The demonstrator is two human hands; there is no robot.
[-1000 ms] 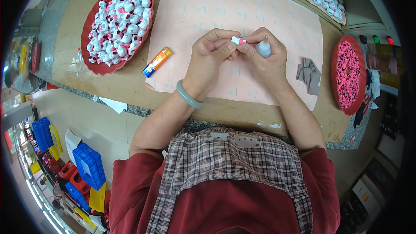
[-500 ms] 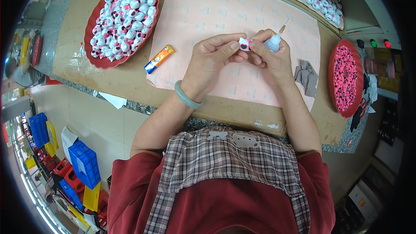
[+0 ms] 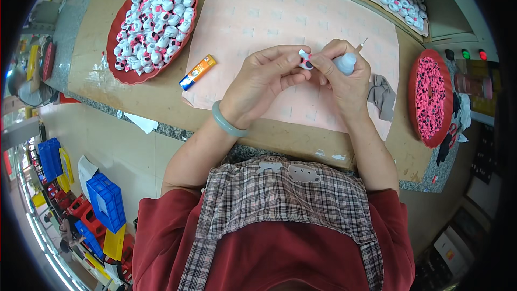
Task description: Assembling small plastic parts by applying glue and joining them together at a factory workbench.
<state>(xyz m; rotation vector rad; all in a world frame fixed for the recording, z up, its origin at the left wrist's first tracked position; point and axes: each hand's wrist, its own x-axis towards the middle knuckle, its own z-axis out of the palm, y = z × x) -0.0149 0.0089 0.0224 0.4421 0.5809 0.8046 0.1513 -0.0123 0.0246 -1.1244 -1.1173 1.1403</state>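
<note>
Over the pink sheet, my left hand [image 3: 257,78] pinches a small white figure [image 3: 303,55] with pink and black parts between thumb and fingers. My right hand [image 3: 349,83] meets it from the other side, thumb and fingertips on the pink part. Tucked in that same right hand is a translucent squeeze bottle [image 3: 345,64] with a thin needle tip, which points away toward the upper right. What the bottle contains cannot be made out. Fingers hide part of the figure.
A red scalloped tray [image 3: 112,32] heaped with similar white figures stands at left; a red tray [image 3: 413,94] of pink and black pieces at right. An orange-blue box [image 3: 198,73] and grey cloth [image 3: 382,98] lie on the pink sheet [image 3: 247,11]. More figures [image 3: 405,9] sit on the back shelf.
The white figure has been turned and tilted between my fingertips. My right hand has rolled a little, and the bottle with its needle tip has shifted right and down.
</note>
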